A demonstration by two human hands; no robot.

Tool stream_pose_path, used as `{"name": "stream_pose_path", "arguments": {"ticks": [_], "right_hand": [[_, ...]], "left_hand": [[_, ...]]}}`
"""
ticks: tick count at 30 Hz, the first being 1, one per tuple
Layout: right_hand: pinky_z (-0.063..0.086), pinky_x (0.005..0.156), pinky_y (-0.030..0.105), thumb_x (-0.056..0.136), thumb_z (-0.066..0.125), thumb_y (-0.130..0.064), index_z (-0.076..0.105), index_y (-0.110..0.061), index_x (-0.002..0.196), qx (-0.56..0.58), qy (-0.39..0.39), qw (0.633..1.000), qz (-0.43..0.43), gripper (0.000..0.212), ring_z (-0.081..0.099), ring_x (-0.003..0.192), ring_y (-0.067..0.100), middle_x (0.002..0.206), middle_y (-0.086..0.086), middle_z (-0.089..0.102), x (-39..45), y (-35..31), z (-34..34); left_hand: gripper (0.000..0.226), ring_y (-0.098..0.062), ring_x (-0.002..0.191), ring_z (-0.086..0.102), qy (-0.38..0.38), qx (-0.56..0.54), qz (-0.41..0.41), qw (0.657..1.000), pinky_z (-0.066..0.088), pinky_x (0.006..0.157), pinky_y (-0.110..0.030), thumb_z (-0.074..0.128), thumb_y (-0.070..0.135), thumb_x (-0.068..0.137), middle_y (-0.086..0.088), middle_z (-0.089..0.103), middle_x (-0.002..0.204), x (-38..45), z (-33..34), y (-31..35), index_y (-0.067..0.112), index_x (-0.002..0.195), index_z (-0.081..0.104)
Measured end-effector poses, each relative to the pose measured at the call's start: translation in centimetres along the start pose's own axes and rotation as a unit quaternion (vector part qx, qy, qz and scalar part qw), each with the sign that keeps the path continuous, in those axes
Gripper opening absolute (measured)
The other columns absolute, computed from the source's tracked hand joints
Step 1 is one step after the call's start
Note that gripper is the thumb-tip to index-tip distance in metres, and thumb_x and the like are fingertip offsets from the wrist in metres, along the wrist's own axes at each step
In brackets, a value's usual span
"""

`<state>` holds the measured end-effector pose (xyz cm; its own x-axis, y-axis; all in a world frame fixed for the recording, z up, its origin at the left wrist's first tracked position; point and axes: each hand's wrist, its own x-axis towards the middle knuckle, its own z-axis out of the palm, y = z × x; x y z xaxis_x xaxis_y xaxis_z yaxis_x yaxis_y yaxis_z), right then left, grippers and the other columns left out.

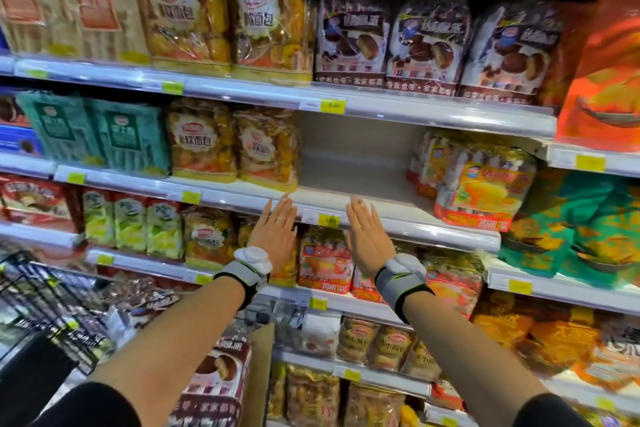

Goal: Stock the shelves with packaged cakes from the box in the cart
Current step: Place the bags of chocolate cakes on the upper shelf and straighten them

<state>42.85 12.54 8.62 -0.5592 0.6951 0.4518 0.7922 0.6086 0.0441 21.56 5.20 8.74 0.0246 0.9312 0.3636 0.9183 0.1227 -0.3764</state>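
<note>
My left hand (275, 227) and my right hand (367, 230) are both raised with straight fingers, side by side, just below the front edge of the middle shelf (363, 199). Neither hand holds anything. Directly above them that shelf has a bare gap (356, 156) between yellow bread bags and an orange-red cake pack (479, 185). Brown chocolate-cake packs (353, 38) stand on the shelf above. Low down, between my arms, an open cardboard box (258, 367) holds similar brown cake packs (218, 371).
A black wire cart (45, 298) stands at the lower left. Shelves full of bagged bread and cakes fill the view, with yellow price tags (332, 106) along their edges. Orange and green bags (602, 80) crowd the right side.
</note>
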Motion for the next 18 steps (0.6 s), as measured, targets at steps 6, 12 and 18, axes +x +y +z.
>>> {"name": "stream_pose_path", "arguments": {"ticks": [6, 12, 18], "right_hand": [[-0.001, 0.123, 0.041, 0.104, 0.03, -0.028, 0.009, -0.007, 0.154, 0.013, -0.04, 0.999, -0.004, 0.058, 0.0, 0.15, 0.025, 0.162, 0.008, 0.002, 0.1, -4.5, 3.2], [-0.001, 0.123, 0.037, 0.104, 0.025, -0.031, 0.011, -0.008, 0.154, 0.028, -0.068, 0.997, -0.015, 0.057, 0.0, 0.15, 0.021, 0.162, 0.008, 0.003, 0.1, -9.1, 6.2], [0.007, 0.122, 0.041, 0.101, 0.009, -0.039, 0.01, -0.011, 0.154, 0.056, -0.13, 0.99, -0.005, 0.06, 0.002, 0.15, 0.022, 0.162, 0.004, 0.0, -0.6, -13.0, 10.2]], "left_hand": [[0.06, -0.028, 0.147, -0.013, -0.057, 0.003, -0.003, 0.998, -0.006, 0.12, -0.047, 0.014, 0.038, 0.103, -0.011, -0.002, 0.161, -4.3, 4.7, -4.1, 0.006, 0.153, 0.006], [0.057, -0.025, 0.148, -0.01, -0.134, -0.004, -0.017, 0.991, -0.006, 0.12, -0.046, 0.014, 0.035, 0.104, -0.01, -0.004, 0.161, -8.6, 8.8, -7.5, 0.006, 0.153, 0.003], [0.056, -0.026, 0.148, -0.013, -0.227, -0.012, -0.021, 0.974, -0.001, 0.12, -0.047, 0.017, 0.033, 0.105, -0.01, -0.003, 0.161, -12.3, 13.1, -11.4, 0.007, 0.153, 0.004]]}}
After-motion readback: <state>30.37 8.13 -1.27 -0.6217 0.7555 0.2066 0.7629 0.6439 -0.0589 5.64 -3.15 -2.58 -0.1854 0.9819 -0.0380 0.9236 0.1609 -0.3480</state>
